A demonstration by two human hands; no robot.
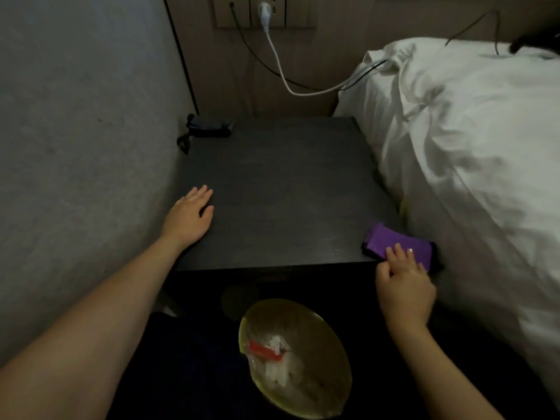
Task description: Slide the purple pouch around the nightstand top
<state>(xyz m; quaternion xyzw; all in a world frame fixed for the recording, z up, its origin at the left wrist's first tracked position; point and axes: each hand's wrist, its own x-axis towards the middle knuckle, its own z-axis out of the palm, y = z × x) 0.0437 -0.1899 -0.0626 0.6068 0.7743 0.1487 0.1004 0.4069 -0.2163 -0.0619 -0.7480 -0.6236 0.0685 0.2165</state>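
Fingers (pixel 400 253) of right hand (pixel 404 286) on purple cloth (pixel 397 245); no writing legible.

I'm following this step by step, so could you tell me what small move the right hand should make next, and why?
Probably slide the purple cloth leftward across the nightstand. The right hand presses it at the near right corner, most of the dark top lies beyond it, and the left hand rests flat at the left edge.

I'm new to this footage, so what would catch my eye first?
The bright purple folded cloth at the near right corner of the dark wooden nightstand, with the right hand pressing on it. The left hand rests flat on the nightstand's left edge, and a round yellowish bin sits below.
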